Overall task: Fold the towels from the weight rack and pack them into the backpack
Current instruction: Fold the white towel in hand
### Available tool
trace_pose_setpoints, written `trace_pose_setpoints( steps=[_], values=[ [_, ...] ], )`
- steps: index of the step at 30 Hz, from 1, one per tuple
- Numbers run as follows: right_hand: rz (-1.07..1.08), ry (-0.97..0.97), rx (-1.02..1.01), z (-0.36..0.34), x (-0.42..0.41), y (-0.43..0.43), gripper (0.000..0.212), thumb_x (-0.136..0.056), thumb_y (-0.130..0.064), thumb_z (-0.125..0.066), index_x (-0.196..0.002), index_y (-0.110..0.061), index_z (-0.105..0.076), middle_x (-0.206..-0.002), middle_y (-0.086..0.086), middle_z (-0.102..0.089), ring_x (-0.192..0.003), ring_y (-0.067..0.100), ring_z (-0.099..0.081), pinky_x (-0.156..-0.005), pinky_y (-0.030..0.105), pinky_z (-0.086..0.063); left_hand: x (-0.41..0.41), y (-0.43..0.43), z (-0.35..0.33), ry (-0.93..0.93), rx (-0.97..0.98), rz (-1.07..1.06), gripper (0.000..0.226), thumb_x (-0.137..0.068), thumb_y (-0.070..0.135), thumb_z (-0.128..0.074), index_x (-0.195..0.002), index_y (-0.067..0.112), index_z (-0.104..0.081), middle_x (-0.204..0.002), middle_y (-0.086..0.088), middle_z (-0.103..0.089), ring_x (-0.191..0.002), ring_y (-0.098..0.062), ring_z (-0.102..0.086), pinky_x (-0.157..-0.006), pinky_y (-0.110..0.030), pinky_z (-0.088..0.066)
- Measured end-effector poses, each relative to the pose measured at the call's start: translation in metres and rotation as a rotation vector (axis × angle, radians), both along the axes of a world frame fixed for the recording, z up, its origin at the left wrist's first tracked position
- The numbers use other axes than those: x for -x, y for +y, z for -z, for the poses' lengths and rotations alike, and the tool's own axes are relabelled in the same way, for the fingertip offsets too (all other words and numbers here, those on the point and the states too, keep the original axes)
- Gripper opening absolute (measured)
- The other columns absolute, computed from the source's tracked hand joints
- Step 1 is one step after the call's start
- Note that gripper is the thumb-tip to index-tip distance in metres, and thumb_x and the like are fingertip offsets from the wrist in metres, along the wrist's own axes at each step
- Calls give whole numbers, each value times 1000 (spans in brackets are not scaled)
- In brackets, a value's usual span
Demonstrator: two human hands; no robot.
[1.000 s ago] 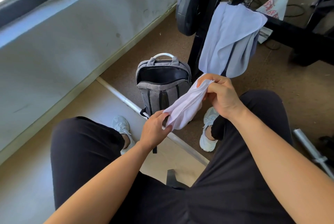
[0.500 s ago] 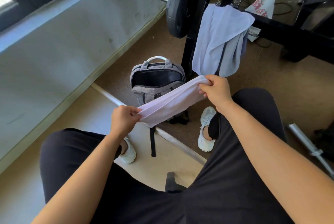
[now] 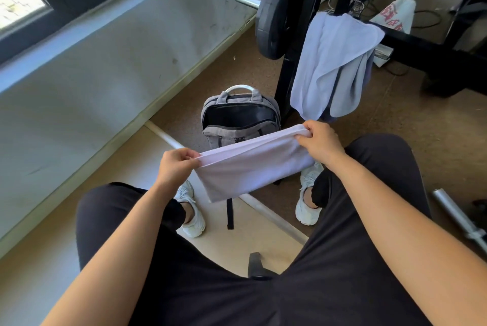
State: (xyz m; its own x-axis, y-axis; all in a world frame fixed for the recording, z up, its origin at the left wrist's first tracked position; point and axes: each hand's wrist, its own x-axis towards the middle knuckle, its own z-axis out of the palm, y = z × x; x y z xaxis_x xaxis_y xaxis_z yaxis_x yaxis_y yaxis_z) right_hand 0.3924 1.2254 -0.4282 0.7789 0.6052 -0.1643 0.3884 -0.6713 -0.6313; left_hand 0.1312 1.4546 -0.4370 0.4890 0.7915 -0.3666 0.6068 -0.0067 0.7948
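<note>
I have the white towel [image 3: 253, 165] stretched in the air between both hands, above the knees and in front of the backpack [image 3: 238, 115]. The left hand [image 3: 176, 167] pinches the lower left end, fingers curled round the folded top edge. The right hand [image 3: 320, 142] grips the higher right end the same way. The cloth hangs doubled and hides part of the backpack's front. The backpack stands upright and unzipped on the brown floor [image 3: 395, 141], near the edge where it meets the paler strip, just beside the foot of the black weight rack [image 3: 288, 80]. A pale blue towel [image 3: 334, 62] is draped over the rack, beside a weight plate [image 3: 274, 12]. A metal bar [image 3: 266, 211] lies across the floor between the white shoes [image 3: 193, 217]
</note>
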Motion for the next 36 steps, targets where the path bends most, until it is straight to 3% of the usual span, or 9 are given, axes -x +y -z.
trace_pose_setpoints(
  steps=[5, 9, 12, 14, 18, 21, 24, 29, 36],
  values=[
    [-22, 160, -218, -8, 5, 2, 33, -100, -27, -56, -92, 5, -55, -80, 22, -52, -72, 25, -49, -68, 36, -35, -7, -3, -4, -267, 352, -284, 24, -85, 4, -49, -64, 15, -54, -63, -2, -48, -60, -20, -45, -54, -27, -41],
    [-39, 214, -349, -18, 15, 4, 33, -104, -29, -51, -98, 4, -52, -93, 32, -53, -77, 25, -49, -71, 36, -37, -8, -12, -17, -421, 509, -353, 18, -67, 27, -53, -53, 21, -61, -57, 3, -54, -58, -21, -48, -57, -31, -34],
    [-11, 240, -394, -22, 22, 4, 28, -105, -26, -51, -93, 0, -52, -88, 24, -52, -79, 18, -48, -74, 33, -38, -3, -14, -14, -590, 810, -248, 67, -79, 67, -54, -107, 10, -77, -104, -15, -76, -97, -36, -71, -91, -42, -51],
    [25, 235, -390, -20, 22, 5, 26, -105, -24, -51, -96, 0, -54, -89, 19, -54, -82, 15, -48, -75, 32, -39, -2, -20, -11, -448, 928, -99, 93, -78, 84, -50, -124, 6, -71, -123, -18, -72, -115, -36, -69, -104, -48, -47],
    [115, 226, -340, -15, 13, 3, 30, -105, -28, -50, -115, 0, -57, -114, 18, -62, -102, 27, -58, -92, 42, -47, -11, -32, -5, -172, 730, 7, 31, -86, 36, -76, -98, 7, -78, -95, -11, -74, -79, -21, -72, -74, -30, -58],
    [152, 192, -324, -12, 7, 1, 36, -104, -30, -50, -113, 4, -55, -113, 24, -60, -107, 37, -57, -96, 52, -47, -11, -29, 7, -236, 633, -27, 13, -94, 20, -71, -94, 7, -74, -77, -3, -70, -77, -18, -65, -73, -24, -58],
    [161, 202, -320, -11, 4, 0, 37, -103, -30, -51, -113, 5, -55, -113, 25, -60, -107, 38, -58, -95, 52, -49, -10, -22, 8, -362, 631, -33, 17, -96, 28, -68, -88, 15, -73, -79, 1, -70, -94, -20, -71, -89, -31, -55],
    [-92, 261, -318, -18, 18, 2, 22, -102, -26, -55, -104, -5, -61, -104, 17, -64, -92, 22, -58, -86, 40, -48, -13, -27, 8, -380, 566, 56, 41, -86, 38, -74, -118, 14, -72, -103, -1, -74, -114, -27, -70, -99, -36, -51],
    [-383, 597, -372, -37, 50, 7, 20, -101, -20, -57, -109, -3, -67, -99, 11, -68, -94, 11, -62, -82, 25, -51, -20, -48, 6, -316, 317, 463, 82, -67, 41, -88, -142, 37, -55, -144, 13, -61, -137, -4, -51, -110, -32, -42]
  ],
)
